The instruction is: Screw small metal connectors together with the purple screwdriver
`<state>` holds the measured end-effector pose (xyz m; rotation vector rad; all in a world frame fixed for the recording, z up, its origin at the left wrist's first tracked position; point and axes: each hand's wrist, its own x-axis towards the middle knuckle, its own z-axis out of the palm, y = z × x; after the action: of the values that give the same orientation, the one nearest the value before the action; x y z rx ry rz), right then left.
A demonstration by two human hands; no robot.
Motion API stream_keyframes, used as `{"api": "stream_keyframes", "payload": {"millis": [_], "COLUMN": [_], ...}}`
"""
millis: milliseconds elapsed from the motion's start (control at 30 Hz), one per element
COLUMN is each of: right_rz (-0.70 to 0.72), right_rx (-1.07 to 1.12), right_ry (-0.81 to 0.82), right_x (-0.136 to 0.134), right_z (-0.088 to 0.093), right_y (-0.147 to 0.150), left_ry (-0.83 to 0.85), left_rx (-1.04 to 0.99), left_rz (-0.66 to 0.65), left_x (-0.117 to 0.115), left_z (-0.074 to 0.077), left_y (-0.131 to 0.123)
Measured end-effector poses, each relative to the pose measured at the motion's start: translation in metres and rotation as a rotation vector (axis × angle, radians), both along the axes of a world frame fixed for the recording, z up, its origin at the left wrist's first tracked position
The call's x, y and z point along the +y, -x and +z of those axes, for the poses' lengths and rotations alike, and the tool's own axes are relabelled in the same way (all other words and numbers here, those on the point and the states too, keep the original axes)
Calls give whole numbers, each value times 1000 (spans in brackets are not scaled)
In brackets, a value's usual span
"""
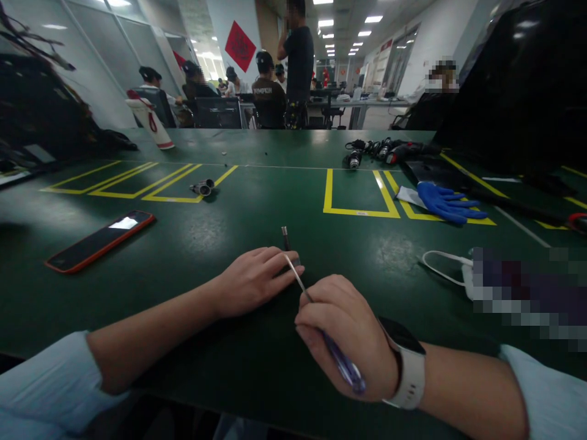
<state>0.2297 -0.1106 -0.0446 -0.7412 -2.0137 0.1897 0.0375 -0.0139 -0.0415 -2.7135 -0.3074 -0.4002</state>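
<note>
**Purple-handled screwdriver (345, 366) in the right hand (343, 327), dark rod (285, 235) in the left (257, 275)**

The clearest writing is well beyond the bench (270, 208): "PUMPKIN" in pale capitals across the back of a seated person's brown shirt (270, 98). The red diamond sign (239, 46) on the pillar bears dark marks I cannot make out. A small white label (362, 213) on the yellow tape (327, 192), toward the bench's far edge, is too tiny to read.

The screwdriver has a glossy, see-through purple handle and a thin, bright shaft. It lies over the near half of the bench, midway between the left and right edges, slanting up toward the left fingers. The right hand is closed firmly around it. The rod is short, narrow and dark with a paler metallic end that points at the far edge; the left fingers pinch its lower part, which they mostly hide. Whether the shaft's tip touches the rod, I cannot tell.

Toward the bench's left edge lies an orange-rimmed phone (103, 241); toward the right edge, a blue glove (449, 201) overlaps the tape.
</note>
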Motion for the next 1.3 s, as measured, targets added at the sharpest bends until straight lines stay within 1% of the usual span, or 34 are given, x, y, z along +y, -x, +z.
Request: {"api": "stream_keyframes", "payload": {"millis": [100, 167, 233, 333, 400, 500, 567, 633, 700, 767, 900, 1033, 1100, 1200, 1267, 1300], "right_rz": [-71, -111, -140, -157, -160, -165, -174, -175, -163, -140, -97, -109, -115, -96, -83, -81], "right_rx": [140, 254, 348, 428, 450, 489, 535, 574, 583, 571, 544, 560, 575, 592, 590, 582], "right_ry": [218, 343, 445, 581, 656, 731, 761, 788, 823, 859, 900, 905, 905, 900, 890, 885], "right_x": [5, 10, 14, 18, 20, 24, 26, 27, 27, 26, 26, 27, 28, 28, 27, 27], "right_z": [2, 2, 1, 0, -2, -6, -10, -12, -12, -11, -10, -13, -14, -15, -14, -13], "right_y": [-3, -6, -9, -14, -16, -19, -20, -21, -20, -19, -18, -17, -17, -17, -17, -17], "left_ry": [-2, 9, 20, 32, 24, 10, 30, 84, 183, 342, 761, 1214, 1387, 1555, 1559, 1518], "left_rx": [0, 16, 23, -26, -51, -35, -78, -167, -276, -387, -594, -759, -807, -827, -814, -801], "left_rz": [81, 110, 80, 10, -11, -35, 6, 96, 168, 185, 225, 384, 465, 515, 488, 457], "left_x": [4, 7, 8, 7, 6, 5, 5, 4, 4, 4, 7, 6, 4, 3, 3, 3], "left_z": [-1, -2, -3, -3, -2, -2, -2, -2, -2, -1, 3, 9, 12, 14, 13, 13], "left_y": [3, 4, 6, 6, 6, 6, 5, 6, 5, 4, -1, -6, -7, -7, -6, -5]}}
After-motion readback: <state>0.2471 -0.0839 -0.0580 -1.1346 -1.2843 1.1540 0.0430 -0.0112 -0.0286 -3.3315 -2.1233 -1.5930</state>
